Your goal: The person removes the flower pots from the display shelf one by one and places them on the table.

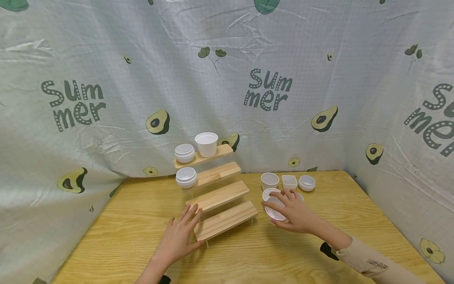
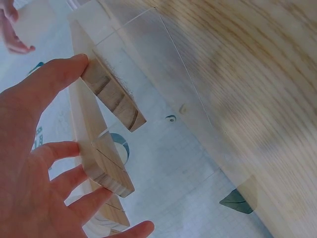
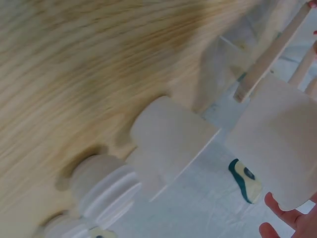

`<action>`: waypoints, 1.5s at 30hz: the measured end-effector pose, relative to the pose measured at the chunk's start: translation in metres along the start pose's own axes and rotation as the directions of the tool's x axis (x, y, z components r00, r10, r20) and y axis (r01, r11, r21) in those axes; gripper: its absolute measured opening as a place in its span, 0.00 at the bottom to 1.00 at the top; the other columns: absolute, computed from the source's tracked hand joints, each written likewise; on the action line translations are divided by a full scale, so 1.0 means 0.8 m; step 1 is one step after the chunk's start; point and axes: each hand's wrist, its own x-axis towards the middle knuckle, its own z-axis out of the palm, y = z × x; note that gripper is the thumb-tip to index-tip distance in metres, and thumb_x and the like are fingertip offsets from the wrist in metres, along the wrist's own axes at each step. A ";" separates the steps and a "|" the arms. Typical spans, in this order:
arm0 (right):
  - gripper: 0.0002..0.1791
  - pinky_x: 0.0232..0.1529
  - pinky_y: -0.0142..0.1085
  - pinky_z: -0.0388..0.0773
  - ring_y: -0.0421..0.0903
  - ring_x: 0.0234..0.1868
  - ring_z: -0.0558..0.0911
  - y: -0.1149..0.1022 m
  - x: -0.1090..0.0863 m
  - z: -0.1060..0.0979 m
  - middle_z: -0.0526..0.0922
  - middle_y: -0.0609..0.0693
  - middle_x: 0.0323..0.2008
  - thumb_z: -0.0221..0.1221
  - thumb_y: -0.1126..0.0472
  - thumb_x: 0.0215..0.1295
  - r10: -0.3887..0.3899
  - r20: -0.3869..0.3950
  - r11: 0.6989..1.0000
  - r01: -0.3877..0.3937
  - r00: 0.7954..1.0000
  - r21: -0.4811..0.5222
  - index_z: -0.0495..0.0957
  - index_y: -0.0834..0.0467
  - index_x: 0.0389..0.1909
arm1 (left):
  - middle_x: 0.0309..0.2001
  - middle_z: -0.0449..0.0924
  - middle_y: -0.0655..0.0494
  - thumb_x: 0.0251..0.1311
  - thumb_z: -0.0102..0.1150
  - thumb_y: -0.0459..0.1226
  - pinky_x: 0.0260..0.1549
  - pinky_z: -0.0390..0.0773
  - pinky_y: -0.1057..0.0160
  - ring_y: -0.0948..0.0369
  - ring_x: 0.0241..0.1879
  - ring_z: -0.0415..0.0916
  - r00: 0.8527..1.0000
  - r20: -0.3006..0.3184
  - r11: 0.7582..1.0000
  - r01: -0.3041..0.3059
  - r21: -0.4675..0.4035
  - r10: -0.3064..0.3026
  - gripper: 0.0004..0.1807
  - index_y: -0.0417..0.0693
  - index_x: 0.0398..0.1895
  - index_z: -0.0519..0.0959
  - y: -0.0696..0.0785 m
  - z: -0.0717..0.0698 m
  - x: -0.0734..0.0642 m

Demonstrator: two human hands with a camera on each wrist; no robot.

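A stepped rack has several wooden shelves (image 1: 222, 221) on clear supports. My left hand (image 1: 179, 240) rests against the left ends of the lower shelves, thumb and fingers extended; in the left wrist view its thumb (image 2: 69, 72) touches the end of one plank (image 2: 111, 94). To the right of the rack, my right hand (image 1: 296, 215) holds a white cup (image 1: 274, 212) whose mouth tilts toward me. In the right wrist view this cup (image 3: 277, 139) appears clear of the table, with fingertips (image 3: 285, 213) at its lower edge.
On the rack's upper shelves stand a tall white cup (image 1: 207, 146) and two ribbed white pots (image 1: 185, 154). Behind my right hand are a round cup (image 1: 269, 181), a square container (image 1: 289, 181) and a ribbed pot (image 1: 306, 183). A patterned curtain (image 1: 213, 90) hangs behind the table.
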 end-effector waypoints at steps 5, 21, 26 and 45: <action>0.29 0.44 0.47 0.61 0.48 0.46 0.66 0.009 -0.020 -0.003 0.72 0.52 0.51 0.59 0.47 0.50 0.049 0.001 0.999 -0.049 0.999 0.005 0.68 0.41 0.57 | 0.65 0.60 0.51 0.38 0.66 0.55 0.44 0.69 0.36 0.50 0.65 0.57 1.000 0.002 1.000 -0.001 0.003 0.001 0.46 0.51 0.63 0.62 0.000 0.000 -0.001; 0.24 0.41 0.49 0.60 0.55 0.47 0.68 0.048 -0.072 -0.015 0.70 0.53 0.52 0.53 0.46 0.58 0.187 0.016 0.982 -0.186 0.982 -0.032 0.70 0.47 0.56 | 0.65 0.60 0.52 0.38 0.66 0.55 0.44 0.68 0.35 0.50 0.65 0.57 1.000 0.001 1.000 0.000 -0.003 0.000 0.45 0.51 0.63 0.63 -0.002 0.000 -0.001; 0.26 0.40 0.48 0.59 0.53 0.47 0.67 0.062 -0.084 -0.013 0.69 0.53 0.52 0.56 0.48 0.55 0.227 0.027 0.973 -0.226 0.973 -0.035 0.69 0.47 0.56 | 0.65 0.60 0.51 0.38 0.66 0.55 0.45 0.68 0.35 0.50 0.65 0.57 1.000 0.002 1.000 0.004 -0.008 -0.004 0.46 0.51 0.63 0.63 -0.001 0.000 -0.001; 0.23 0.37 0.52 0.61 0.55 0.42 0.66 0.099 -0.115 -0.003 0.70 0.57 0.50 0.58 0.49 0.53 0.350 0.032 0.935 -0.347 0.936 -0.074 0.71 0.49 0.52 | 0.65 0.60 0.51 0.38 0.66 0.54 0.45 0.68 0.35 0.50 0.65 0.57 1.000 -0.010 1.000 -0.011 -0.003 0.011 0.45 0.50 0.63 0.63 -0.001 -0.002 -0.001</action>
